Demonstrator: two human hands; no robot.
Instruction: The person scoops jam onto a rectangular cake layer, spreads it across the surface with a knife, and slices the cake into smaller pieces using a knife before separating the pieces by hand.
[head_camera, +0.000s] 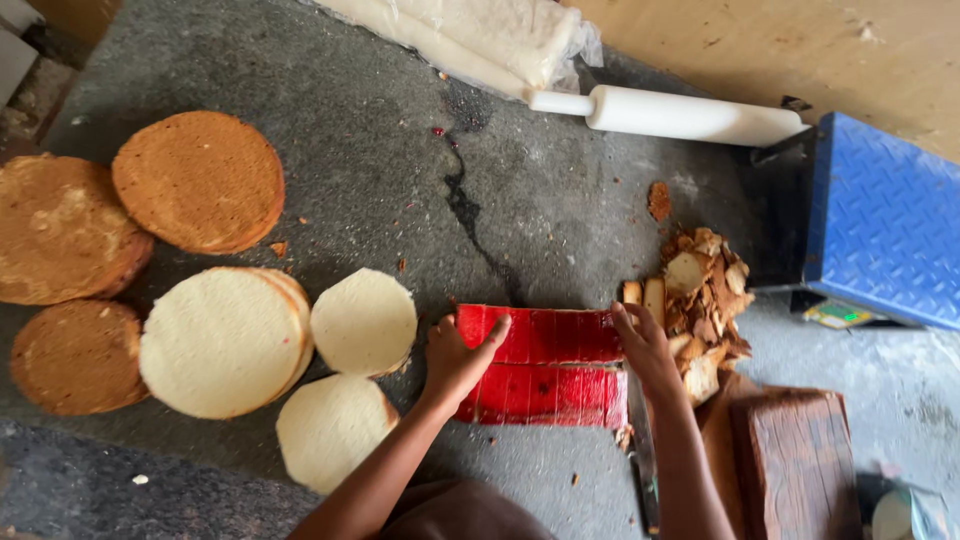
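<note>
Both hands on red cake, mid-desk.
Left hand (458, 358) and right hand (645, 345), fingers loosely spread, press opposite ends of the red cake (545, 365) without gripping it; trimmings (705, 300) just right, round cakes (225, 340) left.

The bench (560, 190) is grey stone, speckled and matt, with a dark crack running through it. The red slab (545, 365) between the hands looks glossy and smooth, scored in fine lines. The pale cake rounds (225, 340) have a soft, matt, fine-crumbed face; the brown cake rounds (198, 180) look dry and slightly rough. The rolling pin (690, 115) is smooth white plastic. The scale platform (885, 220) is blue metal with a raised tread pattern. The board (795, 460) is worn, grainy wood. The wrap (500, 35) is thin, clear, creased plastic film. The cake scraps (705, 305) look crusty and rough.
</note>
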